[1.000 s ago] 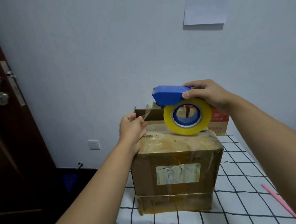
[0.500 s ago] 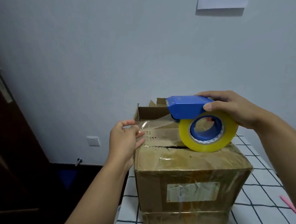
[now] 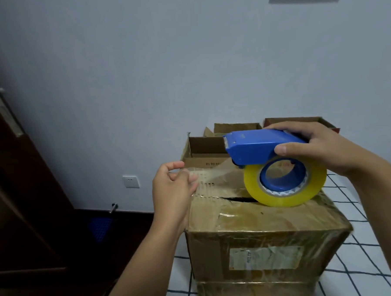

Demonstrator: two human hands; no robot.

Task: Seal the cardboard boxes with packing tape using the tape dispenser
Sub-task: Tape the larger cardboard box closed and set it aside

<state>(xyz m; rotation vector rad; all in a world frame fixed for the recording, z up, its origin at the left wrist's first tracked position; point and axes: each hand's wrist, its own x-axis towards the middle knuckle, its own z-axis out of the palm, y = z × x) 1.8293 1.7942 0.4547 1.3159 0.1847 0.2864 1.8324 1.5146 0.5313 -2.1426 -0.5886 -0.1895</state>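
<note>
A brown cardboard box (image 3: 262, 239) stands on a checked cloth, its top flaps closed with a dark gap along the seam. My right hand (image 3: 321, 150) grips a blue tape dispenser (image 3: 258, 149) carrying a yellow tape roll (image 3: 284, 184), held just above the box's top right. A clear strip of tape (image 3: 211, 172) runs left from the dispenser. My left hand (image 3: 171, 189) pinches the strip's free end at the box's top left edge.
Two open cardboard boxes (image 3: 208, 147) (image 3: 324, 123) stand behind against the pale wall. The white checked cloth (image 3: 362, 236) covers the surface to the right. A dark wooden door (image 3: 15, 180) is at the left, with a wall socket (image 3: 130, 181) low down.
The view has tilted down and come closer. My hands have drawn apart, pulling a longer strip of tape out over the box top. The dispenser has come lower, close to the box.
</note>
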